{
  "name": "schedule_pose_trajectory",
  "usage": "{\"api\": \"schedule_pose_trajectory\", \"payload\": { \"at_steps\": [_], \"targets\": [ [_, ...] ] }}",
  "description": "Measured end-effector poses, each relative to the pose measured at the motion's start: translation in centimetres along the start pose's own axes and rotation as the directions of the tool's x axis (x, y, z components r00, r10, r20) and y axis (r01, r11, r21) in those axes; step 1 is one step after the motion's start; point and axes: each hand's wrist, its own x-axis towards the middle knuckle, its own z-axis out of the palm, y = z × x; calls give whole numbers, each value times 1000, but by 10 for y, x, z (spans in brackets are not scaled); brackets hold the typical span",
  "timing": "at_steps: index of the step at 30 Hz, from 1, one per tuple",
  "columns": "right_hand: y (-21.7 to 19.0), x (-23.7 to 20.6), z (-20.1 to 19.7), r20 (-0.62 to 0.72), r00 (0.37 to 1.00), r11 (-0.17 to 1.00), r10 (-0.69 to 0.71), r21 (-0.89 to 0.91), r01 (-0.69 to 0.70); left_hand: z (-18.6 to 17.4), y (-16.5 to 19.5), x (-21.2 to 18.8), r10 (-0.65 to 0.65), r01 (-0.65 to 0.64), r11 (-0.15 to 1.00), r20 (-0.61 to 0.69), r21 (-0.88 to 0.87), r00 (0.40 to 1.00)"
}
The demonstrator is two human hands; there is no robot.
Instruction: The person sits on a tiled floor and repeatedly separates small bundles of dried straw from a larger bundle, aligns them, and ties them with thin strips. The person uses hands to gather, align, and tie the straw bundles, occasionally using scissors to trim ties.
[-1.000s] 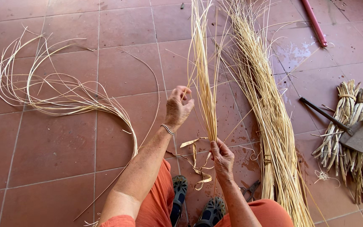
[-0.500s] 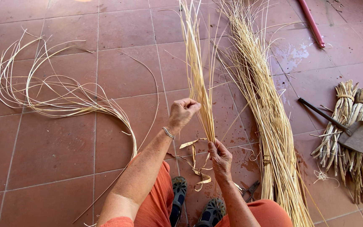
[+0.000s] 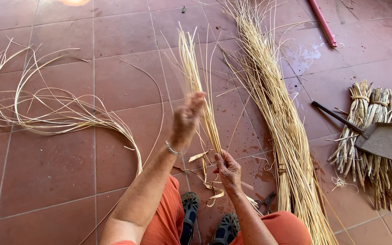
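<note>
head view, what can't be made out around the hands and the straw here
- Left hand: motion-blurred in the head view, so its grip on the raised straw bundle is unclear.
- Right hand: closed on the bundle's base, which it hides.
- Long straw pile: both ends cut off by the frame's top and bottom edges.
- Dark tool on the floor: half under the pile, too small to identify.
- Metal blade: cut by the right edge.
</note>
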Motion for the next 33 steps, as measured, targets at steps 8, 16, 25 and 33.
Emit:
{"api": "schedule_pose_trajectory", "payload": {
  "at_steps": [8, 16, 25, 33],
  "targets": [
    [-8, -8, 4, 49, 998, 995, -45, -90, 50, 52, -20, -20, -70, 3, 974, 289, 226, 955],
    [-14, -3, 2, 48, 998, 997, -49, -49, 51, 48, -27, -9, -74, 40, 981, 176, 189, 982],
    [-18, 9, -21, 0, 993, 992, -120, -42, 120, -93, 9, 15, 206, -55, 948, -474, 312, 856],
    [-14, 15, -29, -81, 995, 997, -53, 58, 57, -127, 32, 10, 46, -182, 966, -572, -184, 819]
  ]
}}
